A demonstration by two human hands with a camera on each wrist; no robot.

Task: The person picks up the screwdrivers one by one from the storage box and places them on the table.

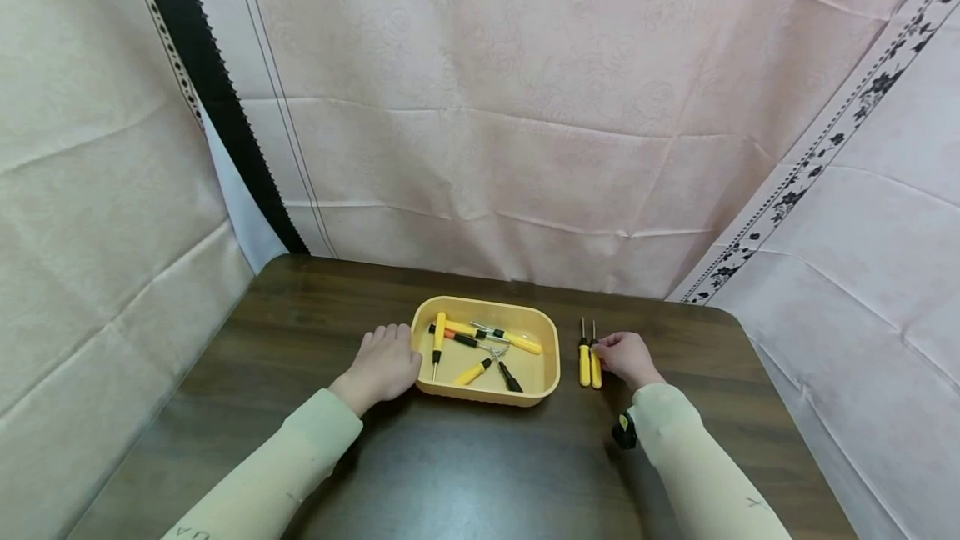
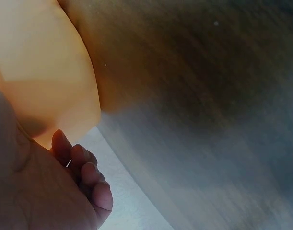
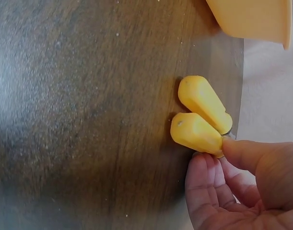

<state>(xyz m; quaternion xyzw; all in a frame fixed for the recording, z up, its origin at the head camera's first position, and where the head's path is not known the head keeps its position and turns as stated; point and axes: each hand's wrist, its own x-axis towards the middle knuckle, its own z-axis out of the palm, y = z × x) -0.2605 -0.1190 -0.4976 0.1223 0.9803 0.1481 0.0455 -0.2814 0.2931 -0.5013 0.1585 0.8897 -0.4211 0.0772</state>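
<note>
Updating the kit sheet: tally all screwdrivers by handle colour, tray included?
Yellow screwdrivers: 6 (4 in the tray, 2 outside it)
Orange-and-black screwdriver: 1
Black screwdriver: 1
Total: 8

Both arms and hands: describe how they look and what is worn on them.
The left hand and right hand wear no gloves. The left sleeve and right sleeve are long and pale cream with a greenish tint, each bearing small dark letter-like marks. A small black device shows by the right sleeve's end.
</note>
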